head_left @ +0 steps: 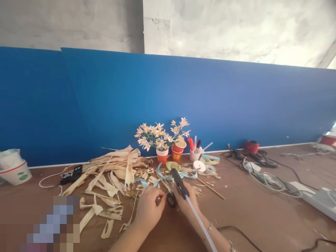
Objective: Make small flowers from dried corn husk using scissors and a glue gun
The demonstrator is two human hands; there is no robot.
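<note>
Low at centre, right hand [187, 200] grips glue gun [179, 182]; left hand [150, 207] with thumb and forefinger together, cannot tell on what. Black-handled scissors [170, 196] between. Bare table [241, 210] open rightward; husk strips [111, 176] crowd left. Red cups [162, 158] near back edge, before blue partition [210, 101].

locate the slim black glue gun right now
In the head view, the black glue gun is in the right hand, lower centre, right of the left hand.
</note>
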